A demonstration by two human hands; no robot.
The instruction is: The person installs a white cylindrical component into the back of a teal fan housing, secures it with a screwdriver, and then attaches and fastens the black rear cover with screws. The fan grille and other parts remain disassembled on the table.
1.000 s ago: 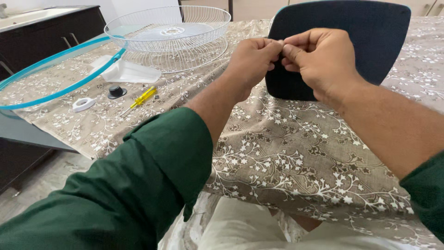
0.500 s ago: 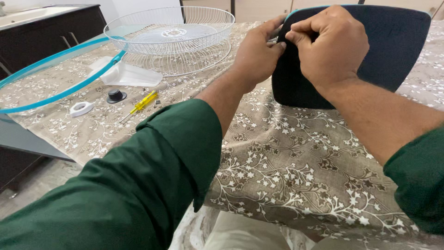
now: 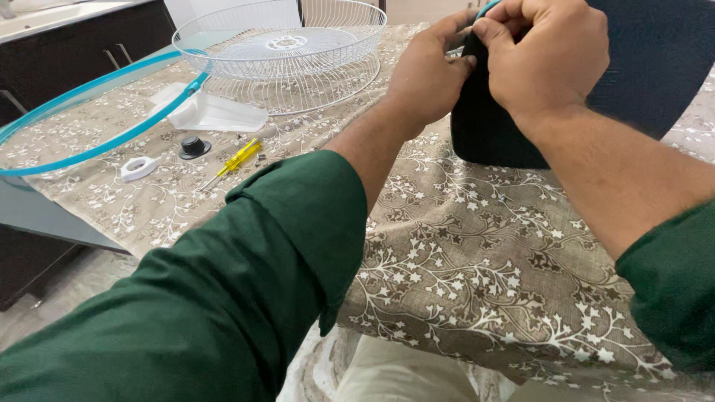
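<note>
A dark blue rounded base (image 3: pixel 655 67) lies on the patterned tablecloth (image 3: pixel 484 260) at the far right. Both my hands meet at its upper left rim. My right hand (image 3: pixel 547 56) curls over the rim with its fingers closed on it. My left hand (image 3: pixel 424 74) presses in from the left, fingertips pinched against the same spot. A small teal sliver (image 3: pixel 485 9) shows above the fingers; what lies between the fingertips is hidden. Green sleeves cover both forearms.
A white wire fan grille (image 3: pixel 298 67) sits at the back of the table, a teal ring (image 3: pixel 97 141) hangs over the left edge. Between them lie a white plastic part (image 3: pixel 212 115), a black knob (image 3: pixel 194 146), a white ring (image 3: pixel 139 168) and a yellow screwdriver (image 3: pixel 237 158). Dark cabinets (image 3: pixel 74 45) stand left.
Both hands, held together, have moved up and away from me, from over the base's left side to its upper left rim. The view has shifted slightly.
</note>
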